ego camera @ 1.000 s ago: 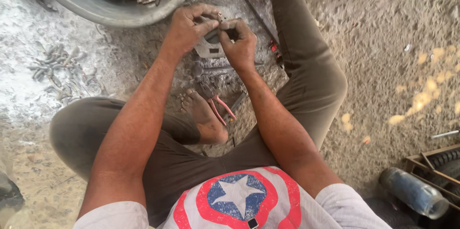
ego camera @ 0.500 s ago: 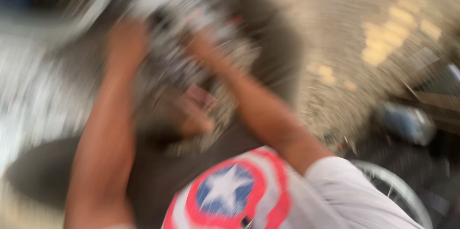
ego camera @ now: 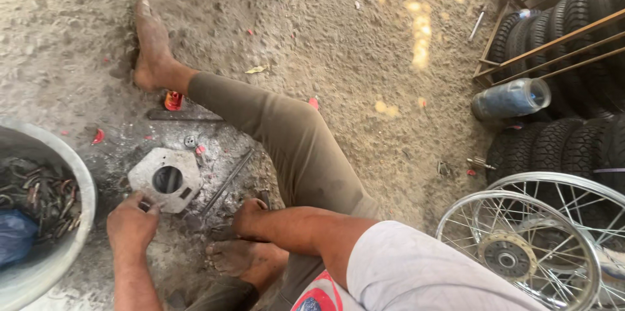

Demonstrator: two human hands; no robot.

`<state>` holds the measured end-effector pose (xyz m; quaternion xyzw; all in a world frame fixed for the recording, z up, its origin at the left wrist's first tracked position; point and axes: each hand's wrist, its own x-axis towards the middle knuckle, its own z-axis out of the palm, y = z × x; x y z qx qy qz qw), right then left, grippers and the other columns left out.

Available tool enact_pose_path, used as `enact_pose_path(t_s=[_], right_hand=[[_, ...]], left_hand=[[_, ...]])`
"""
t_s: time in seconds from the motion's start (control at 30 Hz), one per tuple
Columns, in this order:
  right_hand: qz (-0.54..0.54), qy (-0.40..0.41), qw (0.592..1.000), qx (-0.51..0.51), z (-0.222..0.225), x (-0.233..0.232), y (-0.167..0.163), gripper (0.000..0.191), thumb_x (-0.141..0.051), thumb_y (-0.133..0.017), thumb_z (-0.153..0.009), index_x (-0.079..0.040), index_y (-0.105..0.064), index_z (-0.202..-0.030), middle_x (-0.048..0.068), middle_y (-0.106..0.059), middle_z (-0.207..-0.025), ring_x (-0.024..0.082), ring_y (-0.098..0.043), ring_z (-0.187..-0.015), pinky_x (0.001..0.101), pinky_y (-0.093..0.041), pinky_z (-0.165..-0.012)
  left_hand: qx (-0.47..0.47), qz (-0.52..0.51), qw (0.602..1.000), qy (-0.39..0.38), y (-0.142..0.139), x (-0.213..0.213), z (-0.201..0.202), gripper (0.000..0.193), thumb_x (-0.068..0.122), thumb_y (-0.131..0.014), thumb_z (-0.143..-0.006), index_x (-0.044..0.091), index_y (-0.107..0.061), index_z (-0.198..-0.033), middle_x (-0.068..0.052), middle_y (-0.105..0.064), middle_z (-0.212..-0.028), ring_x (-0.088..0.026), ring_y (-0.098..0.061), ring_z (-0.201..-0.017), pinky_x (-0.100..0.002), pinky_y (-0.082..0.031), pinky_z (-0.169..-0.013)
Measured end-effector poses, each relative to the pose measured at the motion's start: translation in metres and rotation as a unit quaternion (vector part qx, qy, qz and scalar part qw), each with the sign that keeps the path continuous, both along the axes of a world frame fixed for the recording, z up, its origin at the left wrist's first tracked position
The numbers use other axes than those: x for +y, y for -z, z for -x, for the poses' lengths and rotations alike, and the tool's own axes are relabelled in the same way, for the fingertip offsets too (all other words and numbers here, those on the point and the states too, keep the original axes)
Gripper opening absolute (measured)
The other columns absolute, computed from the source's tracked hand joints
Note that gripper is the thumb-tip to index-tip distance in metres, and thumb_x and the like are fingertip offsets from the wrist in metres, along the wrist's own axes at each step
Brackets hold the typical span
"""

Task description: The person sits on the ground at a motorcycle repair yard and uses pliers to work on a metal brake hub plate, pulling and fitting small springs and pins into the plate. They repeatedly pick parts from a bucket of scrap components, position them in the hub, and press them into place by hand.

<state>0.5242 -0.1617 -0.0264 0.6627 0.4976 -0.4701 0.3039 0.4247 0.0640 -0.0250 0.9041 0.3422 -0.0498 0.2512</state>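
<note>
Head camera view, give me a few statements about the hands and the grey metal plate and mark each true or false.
1. The left hand touches the grey metal plate with a round hole. True.
2. The right hand grips the thin metal rod. False: it rests near it, apart.
3. The spoked wheel lies by the round grey metal basin. False: it lies on the opposite side.
4. The basin holds metal scraps. True.

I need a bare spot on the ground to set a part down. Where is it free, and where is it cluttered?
Free: the sandy floor between the outstretched leg and the tyre rack, short of the plastic bottle. Crowded: around the metal plate at the left hand, with the rod, small parts and the basin; also beside the spoked wheel.
</note>
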Motion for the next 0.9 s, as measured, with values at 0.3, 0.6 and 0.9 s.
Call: enact_pose_path(t_s=[0.3,0.6,0.9], right_hand=[[-0.067,0.071,0.995,0.007,-0.010,-0.002,0.010,0.037,-0.034,-0.080,-0.080,-0.013,-0.080,-0.110,0.008,-0.075,-0.115,0.031,-0.073,-0.096,0.0528,-0.061,-0.066],[-0.135,0.259,0.927,0.235,-0.036,0.008,-0.023,0.036,-0.034,-0.071,-0.082,0.001,-0.080,-0.084,0.012,-0.066,-0.062,0.026,-0.062,-0.056,0.0452,-0.049,-0.050],[-0.396,0.429,0.734,0.347,-0.050,-0.038,-0.081,0.034,-0.034,-0.077,-0.076,-0.008,-0.076,-0.098,0.006,-0.074,-0.080,0.020,-0.069,-0.075,0.0364,-0.054,-0.067]], left_hand=[[-0.173,0.220,0.950,-0.139,-0.006,0.004,-0.006,0.026,0.022,-0.076,-0.088,0.013,-0.078,-0.113,-0.013,-0.079,-0.101,-0.032,-0.071,-0.091,-0.039,-0.055,-0.082],[-0.173,-0.023,0.982,-0.067,-0.023,-0.006,-0.019,0.028,0.021,-0.085,-0.085,0.006,-0.078,-0.107,-0.018,-0.074,-0.093,-0.033,-0.072,-0.085,-0.041,-0.055,-0.080],[-0.339,0.035,0.935,-0.094,-0.075,-0.021,0.006,0.015,0.004,-0.081,-0.094,0.002,-0.078,-0.108,-0.011,-0.075,-0.101,-0.017,-0.069,-0.089,-0.029,-0.053,-0.084]])
